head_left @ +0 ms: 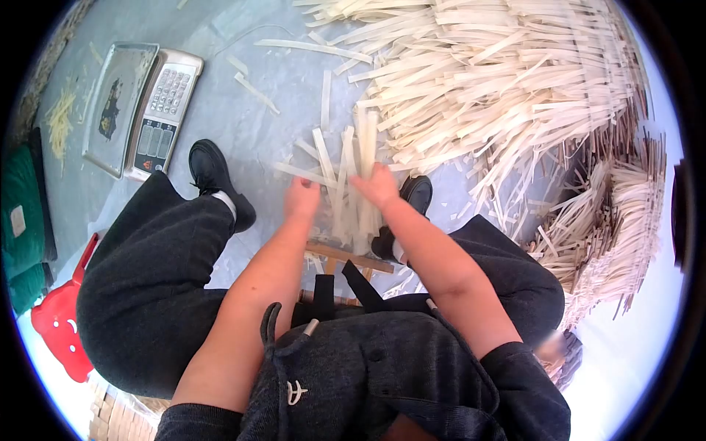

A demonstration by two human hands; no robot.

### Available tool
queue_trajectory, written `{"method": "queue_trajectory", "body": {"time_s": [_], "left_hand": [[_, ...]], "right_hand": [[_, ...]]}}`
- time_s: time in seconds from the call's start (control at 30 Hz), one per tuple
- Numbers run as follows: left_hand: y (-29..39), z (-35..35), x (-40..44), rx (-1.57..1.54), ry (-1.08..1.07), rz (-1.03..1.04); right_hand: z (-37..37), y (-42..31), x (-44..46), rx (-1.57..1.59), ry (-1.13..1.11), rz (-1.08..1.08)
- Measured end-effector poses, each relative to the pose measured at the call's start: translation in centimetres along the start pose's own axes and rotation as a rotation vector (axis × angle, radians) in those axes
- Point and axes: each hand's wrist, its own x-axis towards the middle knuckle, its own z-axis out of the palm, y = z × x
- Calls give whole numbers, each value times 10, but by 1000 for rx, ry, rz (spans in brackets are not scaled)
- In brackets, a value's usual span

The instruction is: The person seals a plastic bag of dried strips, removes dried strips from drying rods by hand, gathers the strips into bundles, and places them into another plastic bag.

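Pale, flat strips (344,176) stand in a loose bunch between my two hands, above the floor between my shoes. My right hand (376,185) is closed round the upper part of the bunch on its right side. At the bunch's left edge is my left hand (302,197), its fingers curled beside a slanting strip; what they hold, if anything, is too small to make out. A wooden bar (349,257) lies just below the strips, near my lap.
A large heap of pale strips (500,81) covers the upper right, with more bundles (618,228) below it. A scale (158,110) with a metal tray stands at the upper left. At the left are a red plastic object (62,331) and a green bag (22,213).
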Motion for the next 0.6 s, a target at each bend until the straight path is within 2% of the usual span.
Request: {"method": "queue_trajectory", "body": {"time_s": [0.03,0.07,0.1,0.13,0.17,0.23,0.27,0.33,0.4,0.43,0.5,0.57,0.6], "left_hand": [[0,2,6,-163,-10,27],[1,5,13,-160,-13,27],[5,7,18,-334,-113,32],[15,6,18,-509,-214,36],[23,4,16,-505,-224,35],[63,-26,-2,-752,-199,52],[67,-33,1,-628,-126,54],[65,-37,7,-656,-114,21],[63,-39,10,-681,-99,-12],[62,-39,8,-751,-108,35],[61,-41,5,-822,-115,83],[60,-43,1,-655,-33,134],[60,-44,-1,-655,-34,136]], "right_hand": [[1,-13,-6,114,-52,-13],[14,-21,-4,166,-99,-44],[26,-28,-2,220,-144,-72],[35,-39,-1,222,-140,-64],[42,-50,2,231,-93,-121],[40,-61,7,240,-40,-173],[31,-70,9,214,-87,-224],[22,-76,13,189,-132,-280],[13,-69,15,437,-435,-314],[12,-63,13,440,-434,-314],[9,-46,7,710,-137,-198],[0,-23,5,816,-5,202],[3,-1,11,813,-51,351]]}}
